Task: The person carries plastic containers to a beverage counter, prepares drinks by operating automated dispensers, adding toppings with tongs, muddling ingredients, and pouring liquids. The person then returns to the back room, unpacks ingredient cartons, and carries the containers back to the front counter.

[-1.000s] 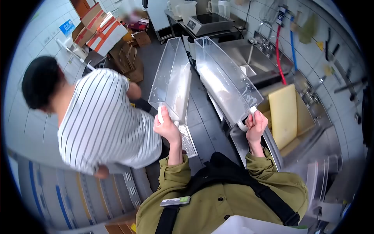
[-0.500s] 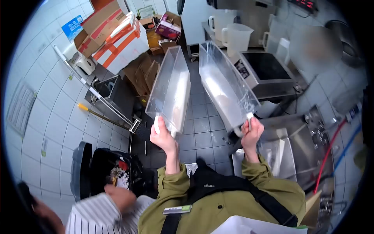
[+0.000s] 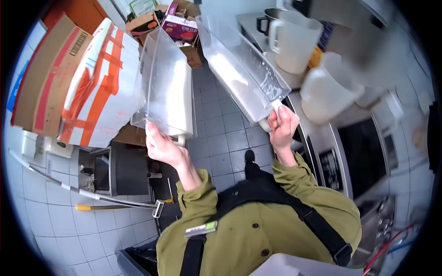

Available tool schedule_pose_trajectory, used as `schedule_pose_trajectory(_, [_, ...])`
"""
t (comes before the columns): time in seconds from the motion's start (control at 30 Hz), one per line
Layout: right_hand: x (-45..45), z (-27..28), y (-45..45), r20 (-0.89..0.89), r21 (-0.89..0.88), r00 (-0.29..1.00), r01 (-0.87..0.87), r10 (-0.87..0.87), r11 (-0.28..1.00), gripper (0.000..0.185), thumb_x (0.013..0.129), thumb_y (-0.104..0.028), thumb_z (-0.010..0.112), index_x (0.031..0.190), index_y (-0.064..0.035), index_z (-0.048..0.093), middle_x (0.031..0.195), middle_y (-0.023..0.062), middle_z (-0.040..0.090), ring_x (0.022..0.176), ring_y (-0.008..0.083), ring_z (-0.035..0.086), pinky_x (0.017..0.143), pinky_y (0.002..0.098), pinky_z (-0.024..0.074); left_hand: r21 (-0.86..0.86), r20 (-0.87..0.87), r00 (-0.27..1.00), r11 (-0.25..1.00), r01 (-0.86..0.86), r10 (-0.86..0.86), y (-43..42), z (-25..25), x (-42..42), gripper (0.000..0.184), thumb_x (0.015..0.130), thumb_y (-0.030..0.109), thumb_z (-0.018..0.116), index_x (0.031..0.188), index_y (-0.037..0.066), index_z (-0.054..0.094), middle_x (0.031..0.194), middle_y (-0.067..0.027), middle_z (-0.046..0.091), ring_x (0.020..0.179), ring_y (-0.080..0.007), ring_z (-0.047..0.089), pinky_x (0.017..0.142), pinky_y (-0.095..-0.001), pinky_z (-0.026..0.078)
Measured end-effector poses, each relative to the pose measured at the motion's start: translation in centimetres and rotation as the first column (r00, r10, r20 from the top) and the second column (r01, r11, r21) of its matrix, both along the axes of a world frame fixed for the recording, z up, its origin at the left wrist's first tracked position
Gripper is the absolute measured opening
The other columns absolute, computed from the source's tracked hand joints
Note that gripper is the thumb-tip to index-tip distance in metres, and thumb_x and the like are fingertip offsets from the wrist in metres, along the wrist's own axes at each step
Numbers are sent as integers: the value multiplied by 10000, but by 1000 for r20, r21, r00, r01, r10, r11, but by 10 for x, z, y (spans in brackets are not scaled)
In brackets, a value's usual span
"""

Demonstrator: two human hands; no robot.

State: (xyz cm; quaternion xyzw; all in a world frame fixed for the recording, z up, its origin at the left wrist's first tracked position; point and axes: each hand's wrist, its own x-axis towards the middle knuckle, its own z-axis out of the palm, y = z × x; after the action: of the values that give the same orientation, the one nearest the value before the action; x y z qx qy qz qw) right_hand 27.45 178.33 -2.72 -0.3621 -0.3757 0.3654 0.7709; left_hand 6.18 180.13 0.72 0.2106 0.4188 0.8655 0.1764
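Note:
My left hand (image 3: 164,146) is closed around the white handle at the near end of a long clear plastic bin (image 3: 166,87). A second clear bin (image 3: 232,76) of the same kind is held by its white handle in my right hand (image 3: 283,127). Both bins point away from me over the tiled floor, their far ends raised and leaning to the left. Wet-looking streaks or drops show on the inside wall of the right bin. Whether anything lies in the bottom of either is hard to tell because of glare.
To the left stand a taped white foam box (image 3: 103,92), a cardboard box (image 3: 48,78) and a dark bin (image 3: 131,170). A mop pole (image 3: 87,193) leans there. At right, a metal counter holds translucent pitchers (image 3: 297,39) and a black-topped appliance (image 3: 361,147). More boxes (image 3: 180,27) sit ahead.
I have moved forward, so the foam box and the pitchers are closer. Both bins stay in my hands. The co-worker's striped sleeve and the open trash bin's contents have left view.

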Motion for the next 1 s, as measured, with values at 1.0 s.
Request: schedule_pose_trajectory(1.0, [-350, -5, 1087, 137, -24, 745, -656, 653, 754, 361, 837, -245, 466, 544, -36, 431, 448, -27, 355, 391, 41, 282, 377, 203, 175, -60, 30, 815, 815, -577, 579, 981, -35, -328, 285, 829, 155, 568, 606, -5, 489, 534, 46, 430, 483, -29, 355, 437, -204, 270])
